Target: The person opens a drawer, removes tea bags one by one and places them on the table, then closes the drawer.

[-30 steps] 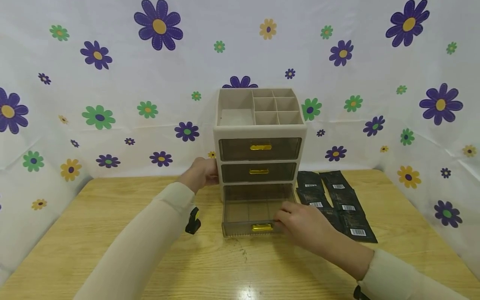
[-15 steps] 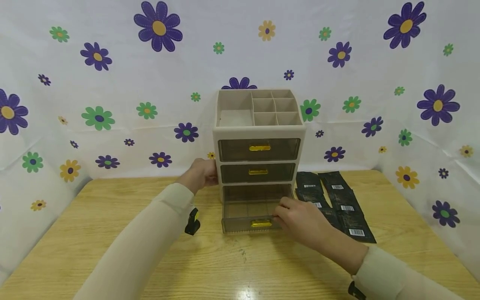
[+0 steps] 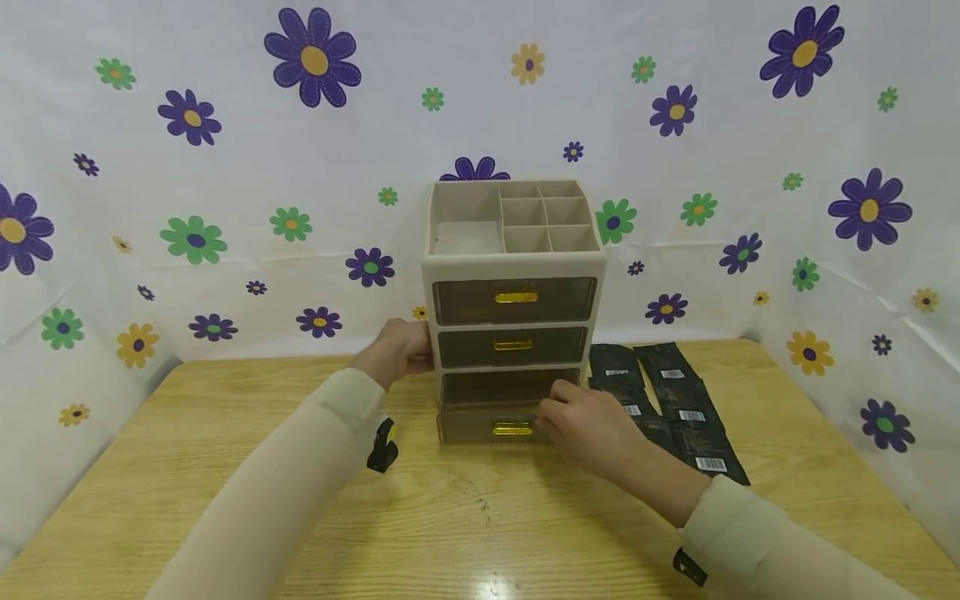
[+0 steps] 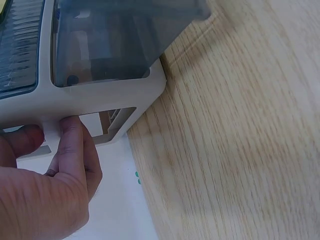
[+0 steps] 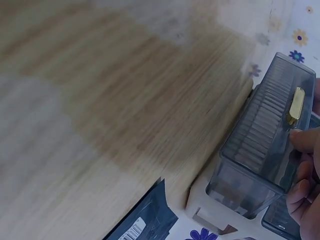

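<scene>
A cream desktop organizer (image 3: 513,267) with three smoky see-through drawers stands in the middle of the table. Its bottom drawer (image 3: 468,427) sticks partway out. My right hand (image 3: 592,429) is at the right end of that drawer's front; the right wrist view shows its thumb on the front beside the gold handle (image 5: 296,106), fingers curled at the upper edge. On the organizer's left side, my left hand (image 3: 401,346) holds the frame. Seen from the left wrist, the thumb and fingers (image 4: 71,150) pinch an upright bar (image 4: 51,134) between two side cutouts.
Several black sachets (image 3: 697,417) with barcode labels lie in two rows right of the organizer. The organizer's top has open compartments (image 3: 547,212). A flowered white cloth (image 3: 247,167) hangs behind the wooden table (image 3: 247,417).
The bottom drawer has slid inward, my right hand moving back with it. My left hand keeps its hold on the organizer's side. The head view has shifted slightly.
</scene>
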Demonstrator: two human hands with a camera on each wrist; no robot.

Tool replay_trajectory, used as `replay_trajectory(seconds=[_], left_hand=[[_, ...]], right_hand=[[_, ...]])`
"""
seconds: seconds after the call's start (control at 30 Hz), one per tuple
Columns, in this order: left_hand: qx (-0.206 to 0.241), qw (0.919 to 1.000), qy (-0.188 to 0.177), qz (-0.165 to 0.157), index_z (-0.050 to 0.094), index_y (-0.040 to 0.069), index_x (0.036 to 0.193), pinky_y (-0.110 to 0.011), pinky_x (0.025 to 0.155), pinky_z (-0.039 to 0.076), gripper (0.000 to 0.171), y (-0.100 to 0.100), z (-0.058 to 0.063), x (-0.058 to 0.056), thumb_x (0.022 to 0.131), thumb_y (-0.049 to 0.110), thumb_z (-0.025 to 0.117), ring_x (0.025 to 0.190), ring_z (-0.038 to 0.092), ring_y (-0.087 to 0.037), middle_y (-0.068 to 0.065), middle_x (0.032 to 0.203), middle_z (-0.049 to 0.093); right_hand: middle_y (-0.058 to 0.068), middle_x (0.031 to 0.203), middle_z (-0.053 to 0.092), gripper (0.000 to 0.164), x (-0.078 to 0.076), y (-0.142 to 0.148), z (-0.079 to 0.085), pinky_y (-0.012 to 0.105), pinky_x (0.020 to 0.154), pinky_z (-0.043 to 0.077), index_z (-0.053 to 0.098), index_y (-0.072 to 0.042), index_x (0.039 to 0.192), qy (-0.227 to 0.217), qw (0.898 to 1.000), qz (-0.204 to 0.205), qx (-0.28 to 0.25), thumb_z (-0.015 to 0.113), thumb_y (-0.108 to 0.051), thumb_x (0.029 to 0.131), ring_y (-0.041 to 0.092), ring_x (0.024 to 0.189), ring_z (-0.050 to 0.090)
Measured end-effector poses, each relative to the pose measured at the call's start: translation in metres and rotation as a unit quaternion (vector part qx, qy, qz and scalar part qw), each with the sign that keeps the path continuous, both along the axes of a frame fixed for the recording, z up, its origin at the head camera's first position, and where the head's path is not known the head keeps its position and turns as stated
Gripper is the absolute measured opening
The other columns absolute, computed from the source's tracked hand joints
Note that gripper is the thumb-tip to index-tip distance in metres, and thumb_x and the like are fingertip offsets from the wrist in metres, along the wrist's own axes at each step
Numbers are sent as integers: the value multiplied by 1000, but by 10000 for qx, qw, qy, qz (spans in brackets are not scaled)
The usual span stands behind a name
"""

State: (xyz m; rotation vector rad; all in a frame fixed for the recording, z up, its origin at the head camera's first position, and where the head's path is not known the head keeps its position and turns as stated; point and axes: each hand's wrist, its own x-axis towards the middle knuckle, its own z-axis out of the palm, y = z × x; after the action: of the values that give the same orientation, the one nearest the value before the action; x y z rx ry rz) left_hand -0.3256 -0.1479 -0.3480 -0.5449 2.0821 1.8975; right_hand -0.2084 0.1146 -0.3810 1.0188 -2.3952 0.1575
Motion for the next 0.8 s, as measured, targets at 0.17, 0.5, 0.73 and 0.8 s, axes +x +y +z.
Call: replay_trajectory(seconds=[0.17,0.5,0.73,0.8], left_hand=[[48,10000,1,21,42,-6,126,-36,77,58,49,1,-2,0,80,5,59,64,63,-16,-8,77,62],[80,10000,38,21,40,-6,125,-35,76,58,52,1,-2,-1,77,-1,60,61,63,-16,-8,83,59],[223,9997,54,50,41,-7,125,-34,72,59,52,2,-2,-1,76,-4,59,60,62,-16,-9,83,59],[262,9996,59,50,40,-7,126,-34,70,59,53,2,-2,-1,76,-4,59,60,62,-16,-9,83,58]], right_hand=[[-5,71,51,5,-8,-3,0,12,47,42,71,-16,82,-62,9996,-255,-50,73,-19,80,2,54,49],[-4,72,52,4,-23,-6,-2,17,48,48,69,-15,81,41,9987,-465,-178,71,-18,83,4,57,52],[-1,73,52,5,-31,-8,-6,18,47,47,70,-12,82,217,9980,-559,-207,71,-17,83,6,55,51],[1,74,54,6,-34,-8,-7,19,47,48,70,-11,83,295,9975,-580,-259,71,-17,82,7,56,51]])
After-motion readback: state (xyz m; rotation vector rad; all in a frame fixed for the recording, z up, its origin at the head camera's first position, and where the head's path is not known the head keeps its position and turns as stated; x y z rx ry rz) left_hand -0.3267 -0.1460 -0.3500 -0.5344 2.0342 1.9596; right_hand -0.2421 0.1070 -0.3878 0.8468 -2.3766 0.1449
